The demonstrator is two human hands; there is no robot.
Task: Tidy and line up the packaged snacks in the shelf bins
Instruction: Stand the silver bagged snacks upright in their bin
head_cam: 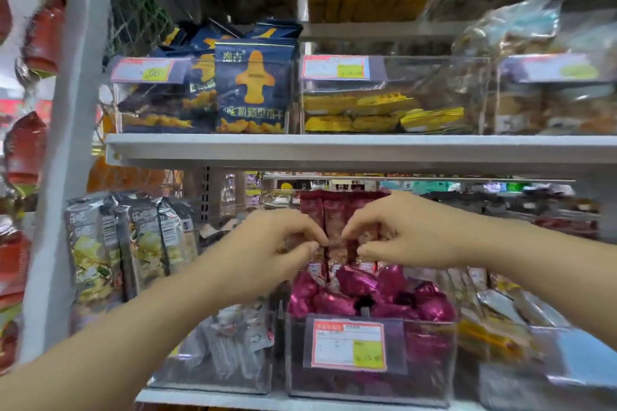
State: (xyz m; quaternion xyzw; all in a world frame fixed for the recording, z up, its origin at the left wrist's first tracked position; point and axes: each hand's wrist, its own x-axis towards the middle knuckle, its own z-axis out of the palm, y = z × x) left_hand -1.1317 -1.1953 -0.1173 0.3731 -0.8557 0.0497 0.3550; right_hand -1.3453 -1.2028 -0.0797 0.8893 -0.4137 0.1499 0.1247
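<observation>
Dark red snack packets (335, 210) stand upright in a row at the back of the clear bin (430, 370) on the lower shelf. My left hand (267, 250) pinches the edge of one packet from the left, and my right hand (404, 230) pinches the packets from the right. Fingertips of both hands nearly meet in front of the row. Shiny magenta wrapped sweets (354, 290) fill the front of the same bin, below my hands.
Silver-black bags (133, 243) stand to the left, over a clear bin of small grey packets (230, 350). On the upper shelf (367, 147) are bins of navy biscuit bags (253, 90) and yellow packets (384, 113). Red goods hang at far left. Blurred bins sit at right.
</observation>
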